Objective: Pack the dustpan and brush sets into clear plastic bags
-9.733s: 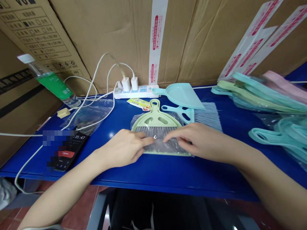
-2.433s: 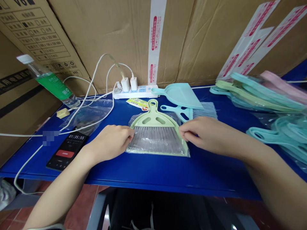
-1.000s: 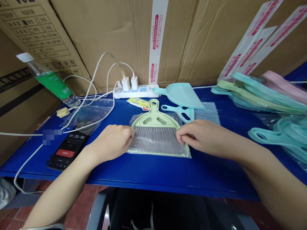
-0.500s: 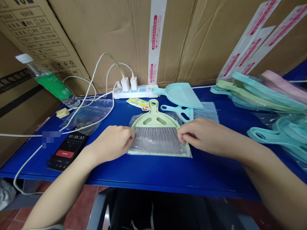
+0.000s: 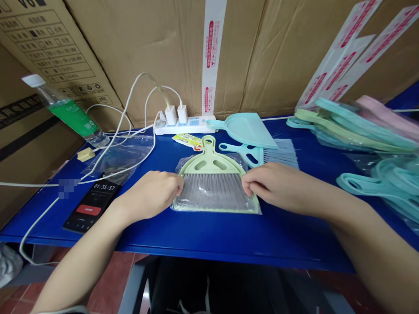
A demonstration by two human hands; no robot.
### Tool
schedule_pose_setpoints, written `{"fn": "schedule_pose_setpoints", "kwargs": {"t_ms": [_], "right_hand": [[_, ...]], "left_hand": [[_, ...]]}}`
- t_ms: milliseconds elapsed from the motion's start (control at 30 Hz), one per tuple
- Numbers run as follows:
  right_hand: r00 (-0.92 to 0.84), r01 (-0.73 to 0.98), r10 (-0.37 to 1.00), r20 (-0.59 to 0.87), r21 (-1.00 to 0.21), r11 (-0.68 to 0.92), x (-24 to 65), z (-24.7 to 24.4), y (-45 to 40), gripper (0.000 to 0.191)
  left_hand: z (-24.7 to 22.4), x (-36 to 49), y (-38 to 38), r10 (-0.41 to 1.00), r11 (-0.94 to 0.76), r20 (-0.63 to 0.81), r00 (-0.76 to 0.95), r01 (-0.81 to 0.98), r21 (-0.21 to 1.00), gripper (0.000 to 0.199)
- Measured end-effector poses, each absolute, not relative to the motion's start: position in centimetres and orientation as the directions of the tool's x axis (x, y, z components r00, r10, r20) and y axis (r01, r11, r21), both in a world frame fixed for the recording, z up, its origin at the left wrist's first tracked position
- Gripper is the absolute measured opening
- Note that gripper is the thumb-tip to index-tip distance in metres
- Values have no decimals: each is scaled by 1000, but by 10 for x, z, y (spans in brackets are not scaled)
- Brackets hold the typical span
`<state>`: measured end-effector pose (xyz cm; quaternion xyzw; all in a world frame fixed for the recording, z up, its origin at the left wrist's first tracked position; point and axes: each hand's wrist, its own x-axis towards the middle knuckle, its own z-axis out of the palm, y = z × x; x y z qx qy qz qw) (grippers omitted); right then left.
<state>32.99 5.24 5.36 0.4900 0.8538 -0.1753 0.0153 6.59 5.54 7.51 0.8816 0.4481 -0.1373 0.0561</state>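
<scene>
A pale green dustpan (image 5: 216, 208) lies on the blue table with a grey-bristled brush (image 5: 212, 185) nested in it, both in a clear plastic bag (image 5: 178, 205). My left hand (image 5: 160, 192) is closed at the bag's left edge, and my right hand (image 5: 262, 183) is closed at its right edge. The fingers of each look curled on the plastic; their tips are partly hidden. Behind, a light blue dustpan (image 5: 248, 128) lies near a light blue brush (image 5: 281, 152), without a bag around them.
At the right lie bagged dustpans (image 5: 366, 131) in several colours. A power strip (image 5: 199, 125) with cables stands against the cardboard. A phone (image 5: 91, 205), a loose plastic bag (image 5: 131, 152) and a tilted bottle (image 5: 73, 115) are at the left.
The lower left corner of the plastic bag has shifted slightly outward to the left. Both hands stay almost in the same place.
</scene>
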Motion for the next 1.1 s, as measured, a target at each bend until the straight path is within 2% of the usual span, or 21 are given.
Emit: {"fn": "schedule_pose_setpoints", "kwargs": {"t_ms": [300,533,700,1100], "right_hand": [[-519,845,829,-209,-270,461,329,56,52,26],[-532,836,826,-188,-273,476,329,55,51,26],[-533,831,830,-163,-284,478,330,54,52,25],[-487,868,852,-191,-211,449,325,55,52,25]], "left_hand": [[82,67,53,786,-585,-292,544,808,-70,23],[79,64,55,732,-642,-261,630,765,45,29],[76,62,57,767,-602,-241,594,797,46,31],[73,65,56,787,-579,-244,567,815,27,29]]}}
